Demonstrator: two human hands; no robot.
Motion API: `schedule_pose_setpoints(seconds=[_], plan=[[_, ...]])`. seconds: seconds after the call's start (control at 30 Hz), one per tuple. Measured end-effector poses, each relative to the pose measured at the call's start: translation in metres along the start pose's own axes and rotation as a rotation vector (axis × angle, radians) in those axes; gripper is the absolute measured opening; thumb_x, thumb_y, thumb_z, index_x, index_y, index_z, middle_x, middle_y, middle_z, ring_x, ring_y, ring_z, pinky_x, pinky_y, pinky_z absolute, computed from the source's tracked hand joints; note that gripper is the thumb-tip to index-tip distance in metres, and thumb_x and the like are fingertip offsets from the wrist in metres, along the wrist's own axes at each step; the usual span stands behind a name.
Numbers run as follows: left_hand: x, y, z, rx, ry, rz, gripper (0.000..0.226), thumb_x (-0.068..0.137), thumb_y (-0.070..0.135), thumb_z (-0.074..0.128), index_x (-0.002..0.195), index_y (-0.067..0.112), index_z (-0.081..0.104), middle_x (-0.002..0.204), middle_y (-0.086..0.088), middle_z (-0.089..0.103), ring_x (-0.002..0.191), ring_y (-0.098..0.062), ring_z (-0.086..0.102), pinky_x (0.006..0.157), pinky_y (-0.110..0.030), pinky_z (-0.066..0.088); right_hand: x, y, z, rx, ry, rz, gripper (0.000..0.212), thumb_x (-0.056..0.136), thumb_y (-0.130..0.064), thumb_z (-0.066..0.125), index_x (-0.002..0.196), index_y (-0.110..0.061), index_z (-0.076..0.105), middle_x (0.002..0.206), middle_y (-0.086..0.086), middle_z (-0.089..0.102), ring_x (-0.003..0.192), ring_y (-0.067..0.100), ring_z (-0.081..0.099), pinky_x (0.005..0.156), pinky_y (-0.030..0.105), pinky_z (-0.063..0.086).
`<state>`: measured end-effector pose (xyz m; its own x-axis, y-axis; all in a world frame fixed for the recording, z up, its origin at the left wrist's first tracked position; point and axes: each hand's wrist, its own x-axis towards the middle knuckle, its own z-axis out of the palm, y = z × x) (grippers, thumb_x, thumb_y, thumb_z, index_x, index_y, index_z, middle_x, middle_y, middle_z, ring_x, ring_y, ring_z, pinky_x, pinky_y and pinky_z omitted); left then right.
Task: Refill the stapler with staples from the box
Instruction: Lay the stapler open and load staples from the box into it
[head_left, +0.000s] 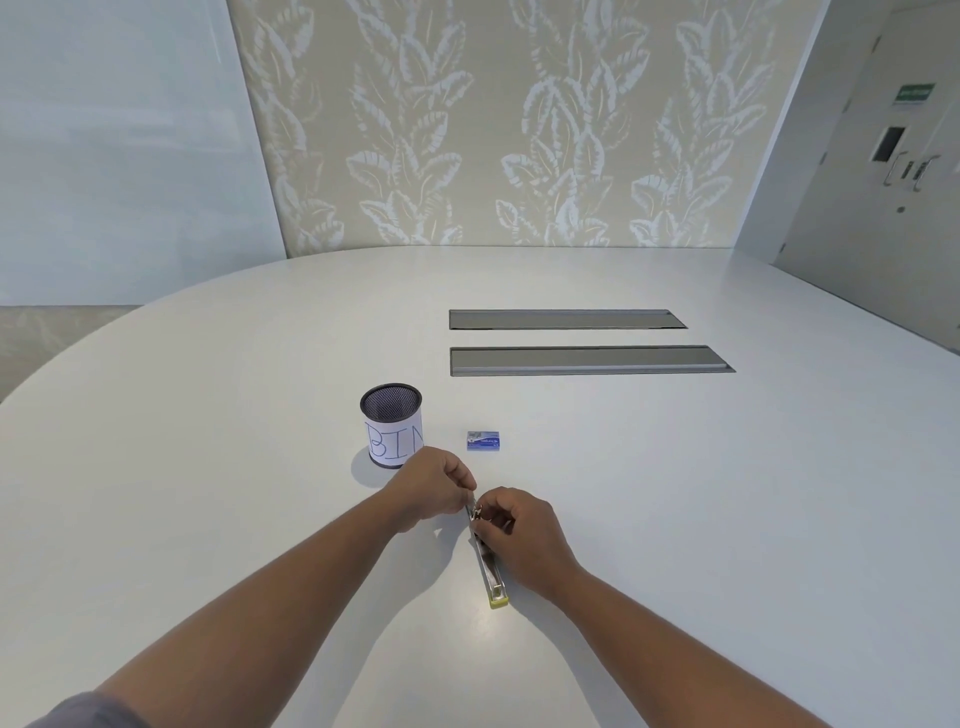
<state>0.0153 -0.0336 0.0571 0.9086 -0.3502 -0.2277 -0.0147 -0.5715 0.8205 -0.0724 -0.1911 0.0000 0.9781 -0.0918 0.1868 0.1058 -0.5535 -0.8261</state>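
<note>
The stapler (488, 566) is lying opened out on the white table (208, 467). The right hand (519, 535) and left hand (431, 493) are both pinching its far end. Beyond them, the staple box (484, 440) is sitting closed beside a mesh cup (391, 431) labelled BIN.

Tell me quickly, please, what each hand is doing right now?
Left hand: closed, pinching the far end of the long silver stapler with the yellow tip.
Right hand: closed on the same stapler's middle.
</note>
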Motion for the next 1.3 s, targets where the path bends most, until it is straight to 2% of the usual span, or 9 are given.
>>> schedule_pose_setpoints(seconds=[0.23, 0.37, 0.5, 0.63, 1.1, 1.3], plan=[[0.001, 0.003, -0.003, 0.006, -0.006, 0.017, 0.012, 0.078, -0.001, 0.080, 0.081, 0.011, 0.075, 0.085, -0.015, 0.077, 0.082, -0.028, 0.076, 0.085, -0.046, 0.062, 0.000, -0.002, -0.001, 0.017, -0.004, 0.007, 0.011, 0.085, -0.018, 0.072, 0.087, -0.028, 0.068, 0.080, -0.004, 0.072, 0.074, 0.018, 0.068, 0.072, 0.040, 0.058], [0.002, 0.005, -0.007, -0.010, -0.004, 0.015, 0.009, 0.080, -0.002, 0.078, 0.083, 0.005, 0.074, 0.087, -0.020, 0.077, 0.072, -0.023, 0.072, 0.086, -0.047, 0.062, -0.001, -0.003, -0.001, 0.046, -0.011, 0.026, 0.012, 0.086, -0.017, 0.071, 0.086, -0.027, 0.066, 0.079, 0.000, 0.072, 0.073, 0.025, 0.070, 0.072, 0.044, 0.059], [0.002, 0.008, -0.007, 0.027, -0.003, 0.013, 0.007, 0.079, 0.000, 0.079, 0.081, 0.006, 0.076, 0.087, -0.018, 0.077, 0.074, -0.023, 0.070, 0.087, -0.048, 0.061, -0.001, -0.004, -0.001, 0.052, -0.016, 0.031, 0.011, 0.085, -0.016, 0.070, 0.086, -0.026, 0.065, 0.079, 0.002, 0.073, 0.073, 0.028, 0.070, 0.072, 0.046, 0.059], [0.003, 0.007, -0.010, 0.051, 0.014, 0.015, 0.005, 0.079, 0.003, 0.080, 0.081, 0.006, 0.077, 0.086, -0.015, 0.078, 0.075, -0.021, 0.069, 0.086, -0.047, 0.061, -0.002, -0.004, -0.001, 0.043, -0.011, 0.025, 0.010, 0.084, -0.017, 0.070, 0.086, -0.025, 0.064, 0.079, 0.002, 0.072, 0.072, 0.027, 0.069, 0.072, 0.047, 0.059], [0.002, 0.011, -0.010, 0.076, -0.028, 0.040, 0.011, 0.082, 0.000, 0.077, 0.077, 0.009, 0.075, 0.087, -0.019, 0.076, 0.072, -0.023, 0.069, 0.084, -0.045, 0.063, -0.002, -0.005, -0.002, 0.025, -0.013, 0.025, 0.009, 0.084, -0.018, 0.069, 0.086, -0.025, 0.064, 0.078, -0.001, 0.073, 0.070, 0.024, 0.069, 0.072, 0.047, 0.059], [0.004, 0.011, -0.011, 0.123, -0.039, 0.043, 0.012, 0.082, -0.002, 0.075, 0.076, 0.009, 0.075, 0.076, -0.011, 0.074, 0.070, -0.022, 0.068, 0.081, -0.041, 0.063, -0.002, -0.004, -0.001, 0.015, -0.015, 0.016, 0.010, 0.085, -0.019, 0.070, 0.085, -0.027, 0.064, 0.076, -0.003, 0.073, 0.071, 0.021, 0.071, 0.072, 0.046, 0.059]])
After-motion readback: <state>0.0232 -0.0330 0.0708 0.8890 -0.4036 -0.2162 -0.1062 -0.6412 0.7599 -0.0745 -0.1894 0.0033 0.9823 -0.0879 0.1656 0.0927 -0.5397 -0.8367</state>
